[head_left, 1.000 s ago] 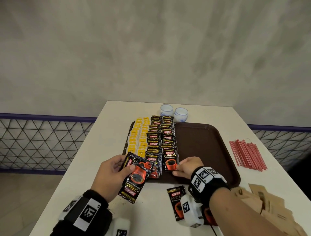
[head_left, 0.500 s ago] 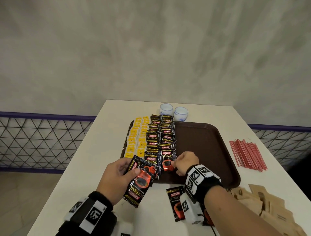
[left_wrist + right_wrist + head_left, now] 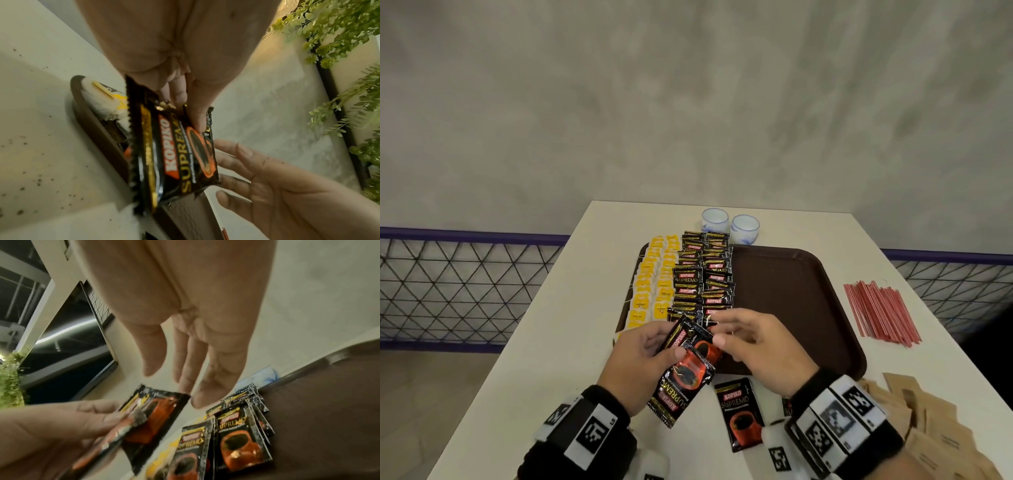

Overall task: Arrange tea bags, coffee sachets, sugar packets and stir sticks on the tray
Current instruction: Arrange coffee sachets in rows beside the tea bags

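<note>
My left hand [image 3: 654, 346] grips a small stack of black coffee sachets [image 3: 685, 366] just in front of the brown tray [image 3: 808, 294]; the thumb lies across the top sachet [image 3: 174, 151]. My right hand [image 3: 736, 337] is beside them with fingers loosely extended, its fingertips [image 3: 199, 400] at the top sachet's corner [image 3: 156, 412], holding nothing. On the tray's left side lie two rows of yellow tea bags [image 3: 654, 284] and two rows of coffee sachets [image 3: 705, 274]. Another coffee sachet [image 3: 743, 414] lies on the table near my right wrist.
Red stir sticks [image 3: 880, 311] lie in a pile on the white table [image 3: 571, 325] right of the tray. Brown sugar packets [image 3: 921, 418] are heaped at the near right. Two small white cups [image 3: 729, 224] stand behind the tray. The tray's right half is bare.
My right hand let go of the sachet it set at the near end of the right coffee row and moved left to the stack. My left hand lifted the stack slightly toward the tray.
</note>
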`<state>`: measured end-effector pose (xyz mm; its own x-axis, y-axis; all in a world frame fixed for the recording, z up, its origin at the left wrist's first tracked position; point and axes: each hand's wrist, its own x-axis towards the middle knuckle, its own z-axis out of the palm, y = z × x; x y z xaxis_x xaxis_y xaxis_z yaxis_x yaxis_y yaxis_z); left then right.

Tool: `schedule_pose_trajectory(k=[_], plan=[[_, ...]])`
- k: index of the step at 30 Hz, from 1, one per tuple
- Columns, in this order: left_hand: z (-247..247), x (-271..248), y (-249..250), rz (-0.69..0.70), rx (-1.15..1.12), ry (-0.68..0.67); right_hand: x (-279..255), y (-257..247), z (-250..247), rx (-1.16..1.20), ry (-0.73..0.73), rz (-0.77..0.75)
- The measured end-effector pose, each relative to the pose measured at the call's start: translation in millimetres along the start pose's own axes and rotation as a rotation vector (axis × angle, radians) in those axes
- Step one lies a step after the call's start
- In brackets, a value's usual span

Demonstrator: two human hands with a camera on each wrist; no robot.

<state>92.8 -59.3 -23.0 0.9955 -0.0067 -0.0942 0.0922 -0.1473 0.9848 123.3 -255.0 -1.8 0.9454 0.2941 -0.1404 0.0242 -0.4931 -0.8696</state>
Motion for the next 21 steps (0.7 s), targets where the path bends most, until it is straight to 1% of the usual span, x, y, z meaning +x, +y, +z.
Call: schedule_pose_trajectory(k=[3, 5, 6, 10, 13, 16, 18, 21], plan=[[10, -3, 3, -0.001, 0.036, -0.085, -4, 4, 4, -0.122, 0.045, -0.041], [14, -5, 3, -0.004, 0.118, -0.139, -6, 11, 1, -0.183, 0.041, 0.000], [15, -5, 3, -0.014, 0.161, -0.145, -6, 15, -3, -0.181, 0.042, 0.037], [6, -4, -4, -0.079, 0.205, -0.086, 4, 36, -18, -0.049, 0.167, 0.198], [-1, -6, -8, -0.141, 0.170, -0.051, 21, 42, -13, -0.002, 0.204, 0.310], [-4, -6, -13, -0.085, 0.220, -0.026, 38, 40, -1, -0.003, 0.198, 0.380], [-7, -6, -14, -0.070, 0.209, -0.005, 49, 40, 8, -0.026, 0.187, 0.411], [-9, -8, -14, -0.067, 0.178, 0.026, 61, 42, 16, -0.073, 0.233, 0.432]])
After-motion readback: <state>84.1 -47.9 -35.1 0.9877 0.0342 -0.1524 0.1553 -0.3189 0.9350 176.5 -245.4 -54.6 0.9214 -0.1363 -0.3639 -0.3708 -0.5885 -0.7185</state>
